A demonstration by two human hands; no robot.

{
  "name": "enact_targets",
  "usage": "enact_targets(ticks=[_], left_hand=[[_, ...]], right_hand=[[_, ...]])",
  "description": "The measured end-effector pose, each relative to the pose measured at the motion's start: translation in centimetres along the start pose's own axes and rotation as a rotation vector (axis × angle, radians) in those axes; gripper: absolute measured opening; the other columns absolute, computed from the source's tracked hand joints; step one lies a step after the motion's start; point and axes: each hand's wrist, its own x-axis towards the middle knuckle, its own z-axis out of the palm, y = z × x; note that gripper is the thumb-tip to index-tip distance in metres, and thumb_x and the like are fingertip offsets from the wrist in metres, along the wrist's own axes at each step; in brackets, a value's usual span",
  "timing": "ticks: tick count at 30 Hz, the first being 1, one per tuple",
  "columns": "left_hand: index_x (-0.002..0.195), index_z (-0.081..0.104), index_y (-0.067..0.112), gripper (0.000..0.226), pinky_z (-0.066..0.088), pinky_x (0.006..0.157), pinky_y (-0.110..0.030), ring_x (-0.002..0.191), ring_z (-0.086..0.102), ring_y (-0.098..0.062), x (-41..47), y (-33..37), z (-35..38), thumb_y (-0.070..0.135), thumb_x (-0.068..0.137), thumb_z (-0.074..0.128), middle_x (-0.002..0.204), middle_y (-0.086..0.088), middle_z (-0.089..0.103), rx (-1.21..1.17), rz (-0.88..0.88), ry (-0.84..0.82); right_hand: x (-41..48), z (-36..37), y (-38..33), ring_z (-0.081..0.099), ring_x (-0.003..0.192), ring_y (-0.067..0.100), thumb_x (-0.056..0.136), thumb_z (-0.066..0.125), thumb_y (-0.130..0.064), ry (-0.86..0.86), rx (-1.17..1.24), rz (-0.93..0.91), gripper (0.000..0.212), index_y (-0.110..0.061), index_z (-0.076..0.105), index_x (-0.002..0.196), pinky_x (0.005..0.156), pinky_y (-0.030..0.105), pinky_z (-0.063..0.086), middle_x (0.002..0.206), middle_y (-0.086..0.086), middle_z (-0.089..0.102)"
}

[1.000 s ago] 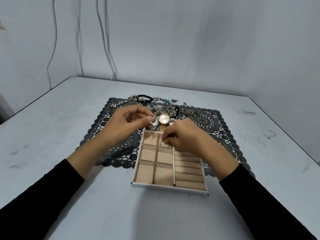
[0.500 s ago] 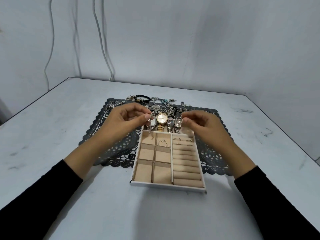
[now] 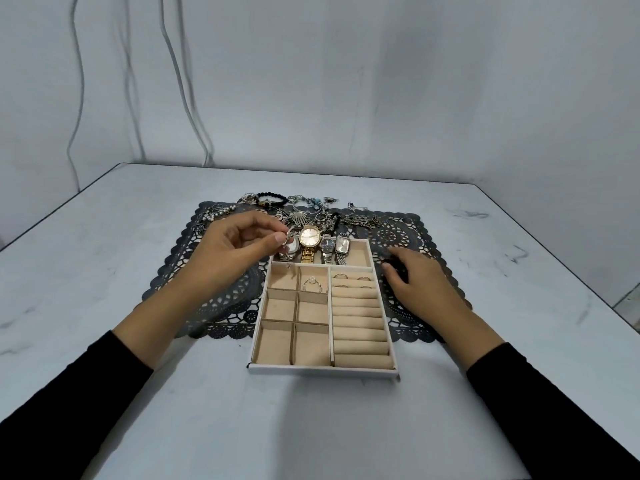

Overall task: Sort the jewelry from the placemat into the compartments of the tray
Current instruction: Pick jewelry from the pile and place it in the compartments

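A beige compartment tray lies on a black lace placemat. Several watches fill its far compartment, a ring with a white stone sits in a small square one, and thin rings sit in the far ring rolls. My left hand hovers over the tray's far left corner and pinches a small silver piece of jewelry between thumb and fingers. My right hand rests on the placemat just right of the tray, fingers loosely curled, holding nothing that I can see.
A heap of loose jewelry lies along the placemat's far edge, with a black bead bracelet at its left. The grey table meets a wall behind; cables hang down it at the left.
My right hand has left the tray's upper middle compartment, swung right and come down onto the placemat beside the tray. A ring now lies in that compartment. My left hand has stayed put.
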Motion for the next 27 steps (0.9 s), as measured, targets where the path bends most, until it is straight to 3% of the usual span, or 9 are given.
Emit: enact_targets(ticks=[14, 27], left_hand=[[0.100, 0.071, 0.013, 0.015, 0.054, 0.082, -0.021, 0.094, 0.071, -0.017, -0.7, -1.3, -0.7, 0.011, 0.085, 0.069, 0.096, -0.003, 0.075, 0.162, -0.037, -0.112], [0.098, 0.076, 0.018, 0.013, 0.049, 0.080, -0.012, 0.093, 0.066, -0.006, -0.6, -1.4, -0.9, 0.015, 0.086, 0.072, 0.095, 0.007, 0.072, 0.499, 0.168, -0.206]], right_hand=[[0.1, 0.6, 0.4, 0.054, 0.111, 0.024, 0.095, 0.052, -0.029, -0.009, -0.044, -0.010, 0.036, -0.010, 0.056, 0.125, 0.092, 0.031, 0.040, 0.121, 0.009, 0.061], [0.1, 0.6, 0.3, 0.055, 0.109, 0.024, 0.095, 0.053, -0.027, 0.010, -0.043, -0.032, 0.035, -0.008, 0.056, 0.124, 0.088, 0.027, 0.039, 0.119, 0.010, 0.062]])
